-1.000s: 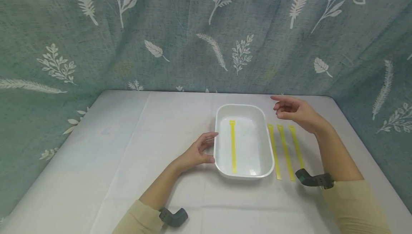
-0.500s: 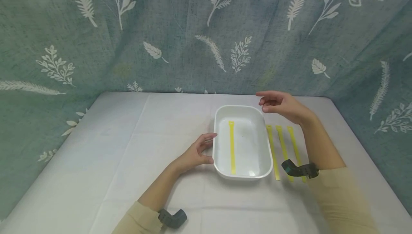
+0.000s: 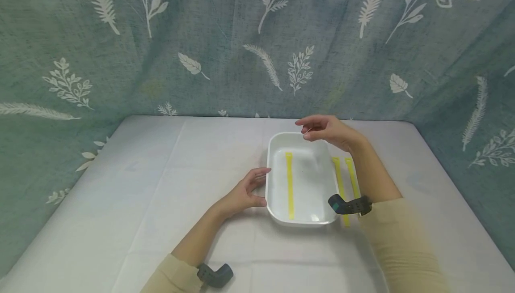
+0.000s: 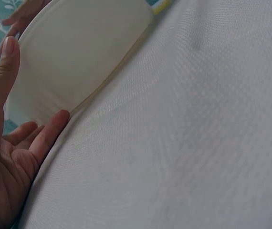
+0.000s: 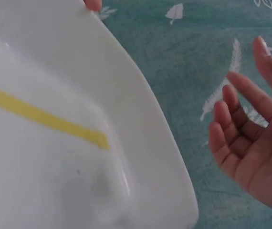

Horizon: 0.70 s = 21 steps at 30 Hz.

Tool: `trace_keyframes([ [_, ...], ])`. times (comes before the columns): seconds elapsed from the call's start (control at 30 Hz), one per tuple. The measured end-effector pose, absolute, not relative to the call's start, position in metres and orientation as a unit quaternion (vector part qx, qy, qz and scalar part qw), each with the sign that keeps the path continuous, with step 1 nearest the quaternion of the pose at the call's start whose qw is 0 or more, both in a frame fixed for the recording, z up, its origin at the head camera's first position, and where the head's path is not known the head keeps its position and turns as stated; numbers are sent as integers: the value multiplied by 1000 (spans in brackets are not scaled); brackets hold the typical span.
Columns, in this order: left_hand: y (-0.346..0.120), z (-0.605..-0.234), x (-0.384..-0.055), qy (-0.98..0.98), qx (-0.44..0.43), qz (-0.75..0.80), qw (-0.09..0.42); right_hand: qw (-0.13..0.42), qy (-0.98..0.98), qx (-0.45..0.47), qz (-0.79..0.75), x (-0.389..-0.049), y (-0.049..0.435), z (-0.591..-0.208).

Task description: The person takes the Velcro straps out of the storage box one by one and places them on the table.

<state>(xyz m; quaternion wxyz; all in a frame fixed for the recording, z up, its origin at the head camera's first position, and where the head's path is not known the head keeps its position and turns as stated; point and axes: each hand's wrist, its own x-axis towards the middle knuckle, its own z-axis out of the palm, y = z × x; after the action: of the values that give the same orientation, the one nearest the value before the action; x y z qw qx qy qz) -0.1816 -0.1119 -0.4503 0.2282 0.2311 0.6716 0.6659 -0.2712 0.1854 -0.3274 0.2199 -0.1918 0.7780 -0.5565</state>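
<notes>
A white rectangular tray (image 3: 314,181) with rounded corners stands on the table, and inside it lies one flat yellow strip (image 3: 290,190) with a holed head at its far end. My left hand (image 3: 243,194) touches the tray's left side with spread fingers and thumb; the left wrist view shows a fingertip against the outer wall (image 4: 83,52). Over the tray's far right end, my right hand (image 3: 327,129) hovers with loosely bent fingers. The right wrist view shows nothing between those fingers, apart from the tray rim.
Right of the tray lie more yellow strips (image 3: 338,174), partly covered by my right forearm. A white cloth (image 3: 193,159) covers the table. Behind it hangs a green-blue curtain (image 3: 225,82) with white leaf prints.
My right hand has moved left, from beyond the strips to over the tray's far end; its forearm now covers one strip wholly. The left hand has kept its place on the tray.
</notes>
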Motion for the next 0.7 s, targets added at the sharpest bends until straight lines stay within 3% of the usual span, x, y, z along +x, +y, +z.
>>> trace_keyframes([
  [0.23, -111, -449, -180, 676, 234, 661, 226, 264, 759, -150, -576, -276, 162, -346],
  [0.7, -111, -450, -182, 667, 240, 667, 230, 277, 753, -66, -593, -279, 143, -379],
])
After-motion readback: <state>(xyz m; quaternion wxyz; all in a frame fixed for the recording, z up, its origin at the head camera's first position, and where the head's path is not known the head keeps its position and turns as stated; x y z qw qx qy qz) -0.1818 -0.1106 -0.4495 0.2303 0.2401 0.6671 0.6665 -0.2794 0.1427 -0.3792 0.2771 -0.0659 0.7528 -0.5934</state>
